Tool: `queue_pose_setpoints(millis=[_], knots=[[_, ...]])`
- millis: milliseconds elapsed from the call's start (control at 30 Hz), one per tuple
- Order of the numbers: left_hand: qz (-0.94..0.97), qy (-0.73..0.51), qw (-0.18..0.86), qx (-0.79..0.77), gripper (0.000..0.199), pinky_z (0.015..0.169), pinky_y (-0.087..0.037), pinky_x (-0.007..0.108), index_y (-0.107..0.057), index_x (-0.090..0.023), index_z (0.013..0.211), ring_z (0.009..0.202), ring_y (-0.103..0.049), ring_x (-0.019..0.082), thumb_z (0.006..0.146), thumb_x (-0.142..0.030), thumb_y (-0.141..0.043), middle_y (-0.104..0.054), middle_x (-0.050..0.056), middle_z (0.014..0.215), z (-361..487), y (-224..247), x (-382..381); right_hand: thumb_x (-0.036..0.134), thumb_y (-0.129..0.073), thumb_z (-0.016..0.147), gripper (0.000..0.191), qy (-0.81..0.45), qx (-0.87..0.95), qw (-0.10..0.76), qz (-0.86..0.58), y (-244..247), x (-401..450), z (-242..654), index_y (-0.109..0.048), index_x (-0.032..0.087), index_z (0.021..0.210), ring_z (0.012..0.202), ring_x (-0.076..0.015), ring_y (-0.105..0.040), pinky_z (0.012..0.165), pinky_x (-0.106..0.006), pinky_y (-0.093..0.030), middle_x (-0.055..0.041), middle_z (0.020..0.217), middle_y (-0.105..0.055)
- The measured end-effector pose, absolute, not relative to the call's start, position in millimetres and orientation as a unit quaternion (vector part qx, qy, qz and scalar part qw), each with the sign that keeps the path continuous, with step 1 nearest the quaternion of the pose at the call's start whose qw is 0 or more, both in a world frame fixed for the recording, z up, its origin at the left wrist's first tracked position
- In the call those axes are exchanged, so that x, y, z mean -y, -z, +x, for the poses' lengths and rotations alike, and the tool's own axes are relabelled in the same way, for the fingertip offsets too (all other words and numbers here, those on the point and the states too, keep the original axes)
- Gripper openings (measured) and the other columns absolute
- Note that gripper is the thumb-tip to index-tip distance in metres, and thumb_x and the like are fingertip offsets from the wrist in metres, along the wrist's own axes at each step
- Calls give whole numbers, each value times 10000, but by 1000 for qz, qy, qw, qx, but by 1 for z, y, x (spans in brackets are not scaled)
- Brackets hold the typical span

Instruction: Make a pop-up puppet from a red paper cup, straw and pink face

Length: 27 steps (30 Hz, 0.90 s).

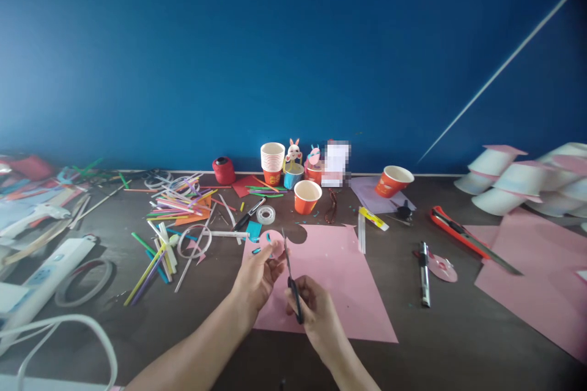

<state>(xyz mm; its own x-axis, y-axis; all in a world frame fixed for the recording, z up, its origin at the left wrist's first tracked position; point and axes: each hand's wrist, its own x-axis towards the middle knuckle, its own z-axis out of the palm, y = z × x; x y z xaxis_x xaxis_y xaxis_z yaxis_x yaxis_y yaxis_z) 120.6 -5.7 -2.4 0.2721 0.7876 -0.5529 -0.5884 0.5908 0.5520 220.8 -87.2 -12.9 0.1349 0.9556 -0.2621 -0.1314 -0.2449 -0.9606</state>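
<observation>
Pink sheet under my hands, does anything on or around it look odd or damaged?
Yes. The pink sheet has a curved notch in its far edge, breaking the straight outline; it looks cut out. Off to the right, the red utility knife lies with its blade bared.

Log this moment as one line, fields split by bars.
Left hand: holds pink disc | right hand: holds scissors beside disc | beneath hands: pink sheet | beyond: orange cup

pink disc (274, 237): partly behind left hand (255, 274) | white cups (514, 179): blurred
</observation>
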Motion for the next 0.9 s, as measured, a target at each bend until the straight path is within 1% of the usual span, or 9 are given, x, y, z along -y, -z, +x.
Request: queue_pose_setpoints(millis=[200,500,667,900], knots=[[95,-429,798,-412,108,471,-480,147,-603,-106,811,618,-624,103,720,-163,-611,-644,44,703,122,-2,6,452,-653,625,344,-551,362,487,-573,9,86,219,-445,179,634,436,-85,-410,426,-201,-280,34,468,-497],[88,-435,801,-402,143,467,-487,143,-615,-92,835,604,-615,96,713,-166,-625,-650,50,709,122,-4,7,477,-649,620,360,-555,355,494,-567,10,84,219,-452,177,621,451,-100,-440,448,-212,-312,30,464,-493],[89,-441,800,-396,137,470,-490,145,-615,-100,828,651,-627,113,708,-163,-630,-648,49,725,121,-2,6,429,-642,652,322,-557,359,497,-560,12,84,220,-452,170,630,460,-94,-446,451,-204,-302,30,476,-497],[90,-444,795,-404,137,469,-490,144,-610,-102,834,626,-623,104,713,-162,-626,-640,44,719,121,1,7,392,-631,676,297,-557,356,505,-555,12,85,219,-443,166,635,456,-84,-426,455,-201,-295,32,470,-492]])
